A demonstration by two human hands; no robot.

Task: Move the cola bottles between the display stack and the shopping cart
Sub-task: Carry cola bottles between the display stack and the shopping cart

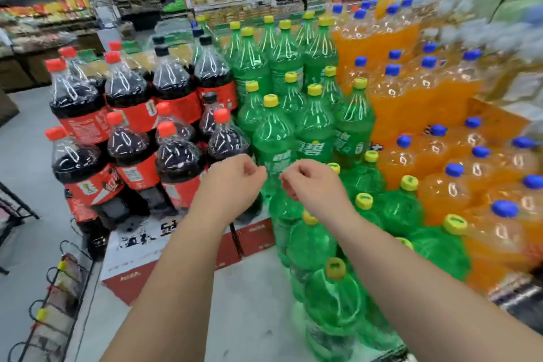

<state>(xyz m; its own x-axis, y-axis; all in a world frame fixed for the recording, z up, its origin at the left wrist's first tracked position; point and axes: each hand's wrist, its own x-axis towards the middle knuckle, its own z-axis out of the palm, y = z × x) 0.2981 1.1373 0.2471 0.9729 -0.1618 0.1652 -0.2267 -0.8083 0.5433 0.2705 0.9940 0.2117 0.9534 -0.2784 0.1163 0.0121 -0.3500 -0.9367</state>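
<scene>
Only the head view to go on here. Both arms are stretching out in front of the person. The left hand (235, 178) and right hand (308, 182) are hanging in the air just beside each other, fingers loosely curled and gripping nothing. They're hovering right where the cola bottles (129, 88) are meeting the green bottles (314, 132). The left hand is sitting near the closest red-capped cola bottle (179, 158), but I'm not seeing any contact.

The cola is taking up the left part of the display stack. It's standing in tiers, with the near rows lower and the far rows higher, all on a red and white printed base (141, 255). The green bottles are filling the middle and the orange bottles (440, 97) are running off to the right. A wire rack (58, 288) is standing on the floor (249, 288) at the near left.

As for progress, the shopping cart isn't showing up anywhere I can make out, so I can't say whether any bottles are in it. The near strip of the printed base is lying bare, which might mean some cola is gone from there, but that's a guess. I'm reading this as a moment between grabs. With no bottle in hand and the cola tiers looking full, I'd say most of the moving is left to do.
</scene>
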